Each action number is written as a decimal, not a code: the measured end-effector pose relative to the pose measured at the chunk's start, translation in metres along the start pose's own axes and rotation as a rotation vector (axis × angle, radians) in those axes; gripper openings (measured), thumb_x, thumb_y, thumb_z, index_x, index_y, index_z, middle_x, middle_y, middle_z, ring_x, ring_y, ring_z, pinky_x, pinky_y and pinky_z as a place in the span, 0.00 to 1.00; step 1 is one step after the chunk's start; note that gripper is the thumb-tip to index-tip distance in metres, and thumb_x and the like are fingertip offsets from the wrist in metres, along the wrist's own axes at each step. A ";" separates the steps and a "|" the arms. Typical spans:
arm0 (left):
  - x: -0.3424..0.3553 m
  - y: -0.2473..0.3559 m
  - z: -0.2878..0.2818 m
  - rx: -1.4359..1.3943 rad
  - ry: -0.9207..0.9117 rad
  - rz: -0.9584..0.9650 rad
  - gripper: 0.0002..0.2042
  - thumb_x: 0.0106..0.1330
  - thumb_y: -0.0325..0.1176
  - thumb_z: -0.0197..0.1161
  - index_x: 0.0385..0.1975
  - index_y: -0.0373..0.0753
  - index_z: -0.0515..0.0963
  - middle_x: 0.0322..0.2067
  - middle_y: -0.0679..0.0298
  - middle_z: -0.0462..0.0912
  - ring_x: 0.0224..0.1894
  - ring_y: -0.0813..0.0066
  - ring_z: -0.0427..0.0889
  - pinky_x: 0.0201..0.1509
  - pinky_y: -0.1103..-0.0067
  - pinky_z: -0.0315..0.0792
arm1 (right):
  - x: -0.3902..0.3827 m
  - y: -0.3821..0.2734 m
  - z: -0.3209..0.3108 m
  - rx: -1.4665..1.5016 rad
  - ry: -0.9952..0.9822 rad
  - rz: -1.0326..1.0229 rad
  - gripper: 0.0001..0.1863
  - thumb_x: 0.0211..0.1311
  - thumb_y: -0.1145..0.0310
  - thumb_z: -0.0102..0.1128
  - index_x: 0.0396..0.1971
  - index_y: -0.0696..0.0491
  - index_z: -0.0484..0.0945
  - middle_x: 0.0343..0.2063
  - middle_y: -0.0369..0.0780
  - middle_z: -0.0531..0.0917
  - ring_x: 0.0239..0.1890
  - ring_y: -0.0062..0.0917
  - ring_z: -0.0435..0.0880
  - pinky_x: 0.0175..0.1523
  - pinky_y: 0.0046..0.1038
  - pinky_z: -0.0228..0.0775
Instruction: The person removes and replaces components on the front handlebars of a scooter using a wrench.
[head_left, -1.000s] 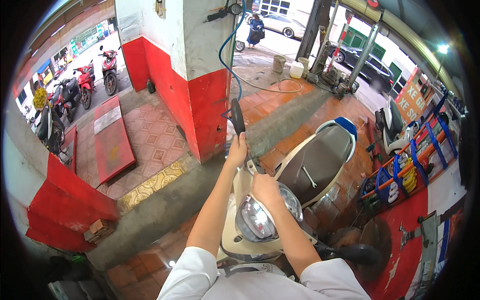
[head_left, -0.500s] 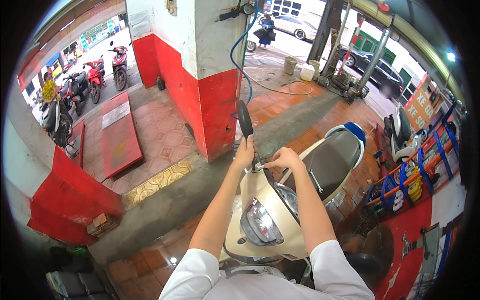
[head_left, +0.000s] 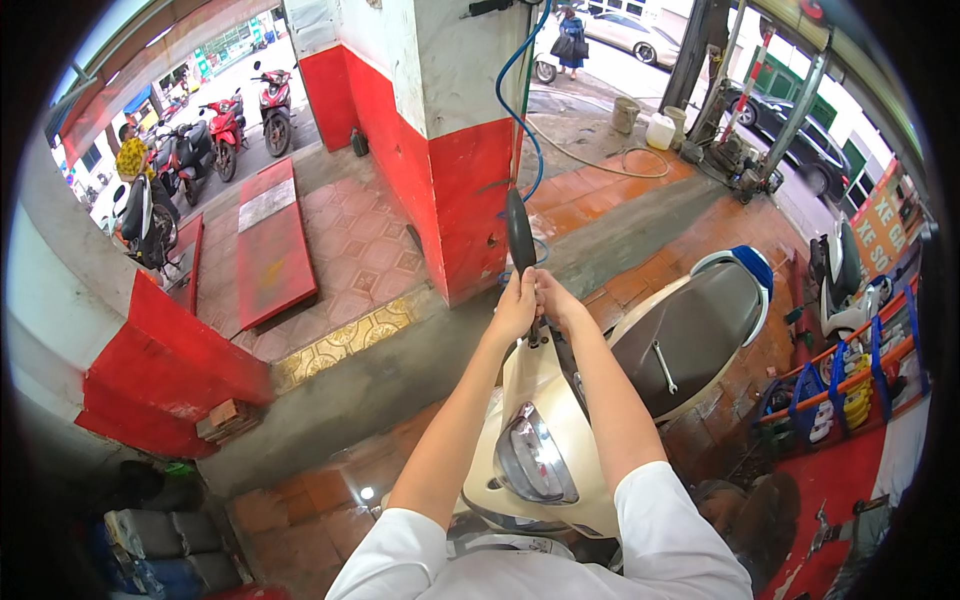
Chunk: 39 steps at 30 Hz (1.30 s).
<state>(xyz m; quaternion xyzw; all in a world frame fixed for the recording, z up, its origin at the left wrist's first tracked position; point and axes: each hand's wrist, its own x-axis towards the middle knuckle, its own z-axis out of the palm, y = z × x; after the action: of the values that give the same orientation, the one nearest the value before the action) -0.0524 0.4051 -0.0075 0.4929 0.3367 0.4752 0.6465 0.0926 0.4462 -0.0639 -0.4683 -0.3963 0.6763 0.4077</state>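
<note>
A cream scooter (head_left: 520, 385) stands in front of me, its headlight (head_left: 535, 455) towards my body. Rising from its handlebar area is a black rear-view mirror (head_left: 519, 230), seen nearly edge-on. My left hand (head_left: 514, 306) wraps round the mirror's lower end and stem. Against it from the right, my right hand (head_left: 560, 298) is closed with its fingers curled at the stem; its fingertips are partly hidden. Below both hands, the stem's base meets the cream bodywork. On the dark seat (head_left: 690, 335) lies a metal wrench (head_left: 664, 367).
A red and white pillar (head_left: 465, 190) stands just beyond the mirror, a blue hose (head_left: 530, 130) hanging beside it. To the left lies a red ramp (head_left: 275, 250). At right stands an orange rack (head_left: 850, 385) with blue straps. Parked scooters and a person (head_left: 569, 45) are farther off.
My right hand has moved up from the stem's base to beside my left hand. The scene has shifted right and slightly tilted as my view turned.
</note>
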 end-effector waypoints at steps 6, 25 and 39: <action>-0.007 0.010 -0.009 0.213 0.063 -0.002 0.19 0.77 0.50 0.46 0.40 0.38 0.71 0.23 0.70 0.71 0.23 0.82 0.73 0.25 0.81 0.68 | -0.008 -0.002 0.014 -0.279 -0.096 -0.038 0.22 0.71 0.69 0.49 0.62 0.44 0.62 0.26 0.30 0.75 0.21 0.17 0.72 0.24 0.21 0.63; -0.045 -0.004 -0.100 1.353 0.001 0.369 0.18 0.74 0.44 0.47 0.37 0.38 0.82 0.37 0.49 0.82 0.45 0.49 0.79 0.50 0.61 0.73 | -0.022 -0.012 0.032 -0.732 -0.455 0.033 0.19 0.61 0.50 0.66 0.38 0.51 0.84 0.21 0.29 0.78 0.20 0.16 0.74 0.23 0.22 0.66; -0.119 0.029 -0.065 1.358 -0.017 0.154 0.13 0.70 0.40 0.55 0.35 0.35 0.78 0.31 0.49 0.82 0.35 0.43 0.81 0.38 0.59 0.76 | -0.050 -0.064 0.065 0.028 -0.280 -0.095 0.27 0.53 0.73 0.71 0.53 0.54 0.71 0.33 0.33 0.79 0.29 0.18 0.78 0.36 0.23 0.70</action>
<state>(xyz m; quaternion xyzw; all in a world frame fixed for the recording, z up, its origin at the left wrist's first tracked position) -0.1578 0.3145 -0.0029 0.8154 0.5191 0.1996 0.1609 0.0533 0.4127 0.0262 -0.3443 -0.4615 0.7205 0.3864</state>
